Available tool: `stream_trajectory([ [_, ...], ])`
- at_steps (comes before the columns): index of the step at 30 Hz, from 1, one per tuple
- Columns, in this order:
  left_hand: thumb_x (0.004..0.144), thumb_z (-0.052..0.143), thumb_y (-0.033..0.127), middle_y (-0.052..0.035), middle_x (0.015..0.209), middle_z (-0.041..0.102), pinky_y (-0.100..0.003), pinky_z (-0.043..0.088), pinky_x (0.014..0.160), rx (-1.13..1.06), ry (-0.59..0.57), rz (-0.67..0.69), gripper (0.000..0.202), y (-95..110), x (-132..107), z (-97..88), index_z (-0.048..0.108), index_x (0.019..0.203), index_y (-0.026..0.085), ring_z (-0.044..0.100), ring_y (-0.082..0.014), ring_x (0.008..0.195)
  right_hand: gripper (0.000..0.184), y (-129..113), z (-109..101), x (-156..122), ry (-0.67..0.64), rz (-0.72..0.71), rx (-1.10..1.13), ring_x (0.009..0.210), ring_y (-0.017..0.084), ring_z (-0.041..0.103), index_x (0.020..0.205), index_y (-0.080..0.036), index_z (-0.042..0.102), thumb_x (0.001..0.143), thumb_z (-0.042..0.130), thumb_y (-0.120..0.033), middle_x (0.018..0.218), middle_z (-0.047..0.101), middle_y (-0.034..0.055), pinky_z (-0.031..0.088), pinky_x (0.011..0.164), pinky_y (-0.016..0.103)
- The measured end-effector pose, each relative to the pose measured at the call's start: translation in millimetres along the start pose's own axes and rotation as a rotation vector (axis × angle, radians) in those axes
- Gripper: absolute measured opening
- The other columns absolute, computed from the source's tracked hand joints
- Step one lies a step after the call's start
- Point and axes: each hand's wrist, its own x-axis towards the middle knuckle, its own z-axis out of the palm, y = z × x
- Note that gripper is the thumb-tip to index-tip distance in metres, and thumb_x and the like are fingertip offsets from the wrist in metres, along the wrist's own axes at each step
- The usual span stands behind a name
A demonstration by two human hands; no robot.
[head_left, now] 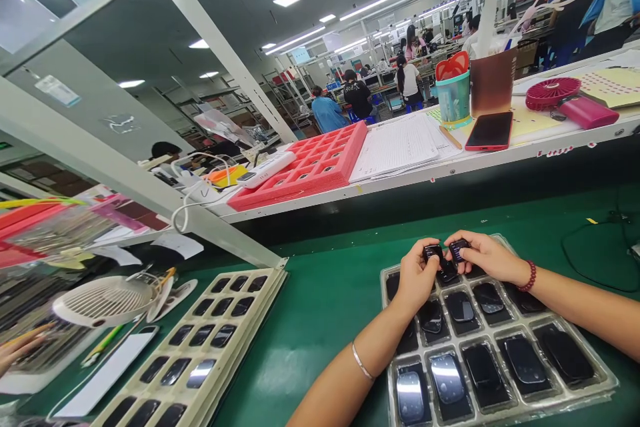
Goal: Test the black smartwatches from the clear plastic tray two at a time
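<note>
My left hand (419, 273) pinches a small black smartwatch body (433, 252) between thumb and fingers. Close beside it, my right hand (483, 257) grips another black smartwatch body (457, 251), its screen lit with small text. Both hands are over the far rows of a clear plastic tray (555, 401), whose pockets hold several dark, glossy, rounded pieces (483, 373). Just below my fingers another dark piece (447, 272) shows, partly covered. The fingers hide some of the far pockets.
On the green bench (310, 320), a stack of cream trays (200, 353) with dark pieces stands to the left, near a white fan (107, 300). The raised shelf holds a red foam tray (320, 163), papers (395, 147), a phone (490, 131) and a pink fan (575, 103). Another person's hand (23, 343) is far left.
</note>
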Motion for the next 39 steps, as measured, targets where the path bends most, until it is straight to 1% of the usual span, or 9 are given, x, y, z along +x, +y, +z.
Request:
stream_trajectory([
  [3,0.079,0.052,0.014,-0.0046,0.087,0.063,-0.025,0.049,0.068,-0.004,-0.006,-0.005,0.028,1.0,-0.5,0.2,0.055,0.107,0.016,0.060,-0.0135,0.074,0.026,1.5,-0.3,0.5,0.009,-0.014,0.001,0.064,0.013,0.062,0.106,-0.017,0.051,0.081,0.049,-0.024,0.087,0.064,0.0042,0.052,0.060,0.027],
  [7,0.077,0.056,0.013,-0.0045,0.091,0.064,-0.024,0.048,0.070,0.021,0.005,-0.011,0.038,2.7,-2.3,-0.6,0.051,0.114,0.018,0.060,-0.0140,0.079,0.033,2.5,-0.1,1.2,0.045,-0.055,-0.011,0.072,0.014,0.063,0.111,-0.018,0.050,0.078,0.051,-0.020,0.097,0.063,0.0061,0.052,0.062,0.028],
  [9,0.078,0.055,0.015,-0.0047,0.091,0.064,-0.024,0.047,0.070,0.029,0.016,-0.006,0.036,2.9,-2.3,-1.2,0.052,0.114,0.018,0.060,-0.0138,0.078,0.035,2.7,0.2,1.1,0.053,-0.057,-0.019,0.072,0.014,0.064,0.113,-0.018,0.050,0.079,0.051,-0.020,0.098,0.062,0.0066,0.053,0.062,0.028],
  [12,0.079,0.053,0.016,-0.0051,0.090,0.064,-0.025,0.047,0.070,0.006,0.032,0.004,0.032,3.8,-1.5,-1.5,0.054,0.111,0.017,0.059,-0.0134,0.075,0.033,2.6,1.0,0.1,0.034,-0.052,-0.037,0.071,0.014,0.064,0.113,-0.018,0.050,0.080,0.049,-0.020,0.094,0.063,0.0056,0.053,0.064,0.028],
  [16,0.076,0.055,0.014,-0.0059,0.093,0.064,-0.025,0.047,0.072,-0.033,0.045,-0.005,0.036,6.0,-0.6,-0.6,0.053,0.112,0.017,0.060,-0.0149,0.081,0.032,1.6,1.2,-1.1,0.000,-0.051,-0.040,0.072,0.014,0.064,0.112,-0.018,0.050,0.080,0.051,-0.020,0.092,0.063,0.0049,0.053,0.066,0.028],
  [21,0.078,0.052,0.014,-0.0059,0.091,0.064,-0.026,0.049,0.071,-0.020,0.033,-0.003,0.034,4.4,-0.2,0.0,0.055,0.111,0.017,0.060,-0.0151,0.080,0.027,0.2,0.4,-0.6,0.008,-0.039,-0.010,0.066,0.012,0.062,0.109,-0.017,0.050,0.084,0.047,-0.024,0.090,0.064,0.0051,0.053,0.062,0.027],
  [28,0.078,0.051,0.013,-0.0051,0.089,0.065,-0.026,0.050,0.070,0.014,0.027,0.008,0.034,3.1,-0.8,0.0,0.055,0.111,0.017,0.060,-0.0139,0.077,0.025,0.6,0.8,-0.1,0.011,-0.024,-0.001,0.066,0.012,0.062,0.107,-0.016,0.051,0.083,0.048,-0.025,0.089,0.064,0.0048,0.053,0.062,0.027],
  [39,0.079,0.051,0.013,-0.0052,0.090,0.065,-0.026,0.050,0.070,0.012,0.022,0.005,0.033,3.6,-1.5,0.1,0.054,0.111,0.017,0.061,-0.0138,0.077,0.025,2.0,-0.3,0.8,0.005,-0.028,0.003,0.066,0.012,0.062,0.107,-0.017,0.051,0.084,0.049,-0.027,0.089,0.064,0.0042,0.053,0.062,0.027],
])
